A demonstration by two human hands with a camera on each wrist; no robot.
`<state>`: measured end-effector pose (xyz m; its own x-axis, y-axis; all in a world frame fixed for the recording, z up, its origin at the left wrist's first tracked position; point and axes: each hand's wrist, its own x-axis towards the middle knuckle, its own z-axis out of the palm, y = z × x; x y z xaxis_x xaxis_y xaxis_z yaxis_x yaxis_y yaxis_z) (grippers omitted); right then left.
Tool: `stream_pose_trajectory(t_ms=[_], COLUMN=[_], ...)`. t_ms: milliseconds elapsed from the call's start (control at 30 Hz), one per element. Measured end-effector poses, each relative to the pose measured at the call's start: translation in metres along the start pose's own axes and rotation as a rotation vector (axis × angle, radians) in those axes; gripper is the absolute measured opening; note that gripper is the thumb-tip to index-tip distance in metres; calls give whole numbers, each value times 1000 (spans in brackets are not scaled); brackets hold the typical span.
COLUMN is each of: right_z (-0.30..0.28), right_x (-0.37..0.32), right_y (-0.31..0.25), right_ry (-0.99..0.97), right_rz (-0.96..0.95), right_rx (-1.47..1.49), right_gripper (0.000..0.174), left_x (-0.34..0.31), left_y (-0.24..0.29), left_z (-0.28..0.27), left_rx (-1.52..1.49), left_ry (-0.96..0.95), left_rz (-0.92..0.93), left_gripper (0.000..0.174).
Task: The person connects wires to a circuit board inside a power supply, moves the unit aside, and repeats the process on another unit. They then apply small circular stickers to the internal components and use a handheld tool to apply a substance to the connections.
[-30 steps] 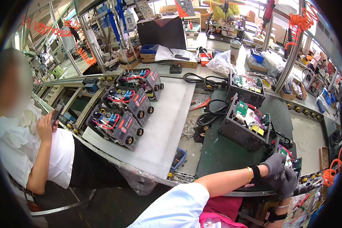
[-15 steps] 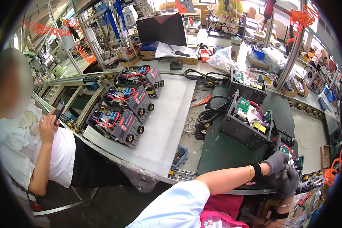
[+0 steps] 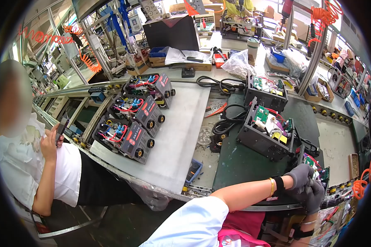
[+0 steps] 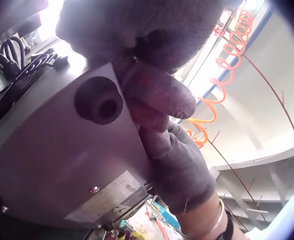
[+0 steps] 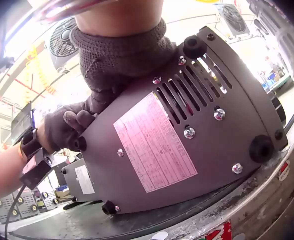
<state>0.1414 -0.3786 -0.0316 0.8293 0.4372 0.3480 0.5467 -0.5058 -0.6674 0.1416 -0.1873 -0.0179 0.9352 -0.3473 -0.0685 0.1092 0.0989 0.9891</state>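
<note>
Both hands wear grey gloves and meet at one end of an opened, dark metal machine case (image 5: 162, 150) at the bench's near right edge. The right wrist view shows its side with a label (image 5: 154, 142), screws, vent slots and black rubber feet (image 5: 262, 149). My left hand (image 3: 299, 177) has bent fingers right at the case edge. My right hand (image 3: 315, 196) reaches over the same edge from the other side, its fingers close to the left ones. Green circuit boards (image 3: 310, 160) and wires show inside the case. What the fingertips work on is hidden, so I cannot tell whether they hold anything.
Two similar open machines (image 3: 264, 133) stand behind on the green mat (image 3: 239, 173), with black cables (image 3: 231, 123) beside them. Three machines with ZX7 315 panels (image 3: 132, 138) sit on the white board (image 3: 181, 123). A seated person (image 3: 29, 164) holds a phone at the left.
The head view has shifted slightly. Both hands stay together at the same end of the case, with only small finger movement.
</note>
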Motion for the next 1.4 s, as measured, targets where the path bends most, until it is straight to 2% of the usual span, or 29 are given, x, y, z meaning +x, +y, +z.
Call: stream_pose_trajectory(t_ms=[67,133,200,300,367,400,467,500,567,633,667,700,733,800,867,900,933,967,1033,1133,1167,1233,1300,1333,1400], right_z=[3,6,7,5,6,11,9,10,7,4,11,16,17,17,16,16,16,16,22,23,20,17,8,4,-2], right_x=[0,0,-1,-1,-3,-4,-3,1,2,0,0,0,-1,0,0,-2,-3,-3,3,13,17,31,47,55,67], right_y=[-5,-8,-6,5,9,9,4,-6,-13,-16,-12,-11,-17,-31,-34,-35,-36,-36,-33,-26,-19,6,21,27,38], right_ry=[36,82,99,75,98,169,151,174,167,165,284,396,410,421,423,386,349,312,355,419,416,445,431,395,407], right_rz=[-25,-49,-61,-77,-106,-117,-39,-96,-56,16,-43,-107,-133,-198,-283,-263,-244,-227,-182,-102,-69,-46,-53,5,-9], right_rx=[17,13,-6,-76,-166,-181,-216,-191,-233,-218,-250,-281,-361,-352,-394,-443,-493,-545,-587,-595,-565,-563,-574,-566,-571], right_gripper=[29,30,31,36,41,39,33,28,21,20,20,22,32,38,47,47,48,48,37,25,26,28,30,31,33], left_x=[40,40,-2,4,3,8,18,2,-3,-17,-17,-22,-30,-41,-64,-75,-83,-90,-98,-102,-101,-93,-91,-91,-104], left_y=[-53,-52,6,-2,-5,-13,-29,-2,7,15,10,7,12,4,21,29,27,29,29,41,49,53,54,56,52], left_z=[4,6,-1,0,0,0,-2,-6,-8,-6,-9,-14,-21,-53,-89,-108,-130,-143,-158,-163,-160,-165,-174,-175,-168], left_rx=[277,312,112,187,65,110,199,218,86,11,23,70,139,553,888,1079,1255,1354,1357,1610,1708,1739,1747,1750,1715], left_ry=[99,111,30,40,53,39,19,-6,-70,-3,-11,39,133,385,604,674,746,768,738,650,586,493,384,341,254], left_rz=[321,328,18,79,54,112,232,109,1,-4,21,76,54,426,306,253,326,279,318,322,155,94,59,45,106], left_gripper=[3,5,7,2,12,11,10,6,19,41,56,50,39,16,19,20,21,22,25,27,27,26,24,23,22])
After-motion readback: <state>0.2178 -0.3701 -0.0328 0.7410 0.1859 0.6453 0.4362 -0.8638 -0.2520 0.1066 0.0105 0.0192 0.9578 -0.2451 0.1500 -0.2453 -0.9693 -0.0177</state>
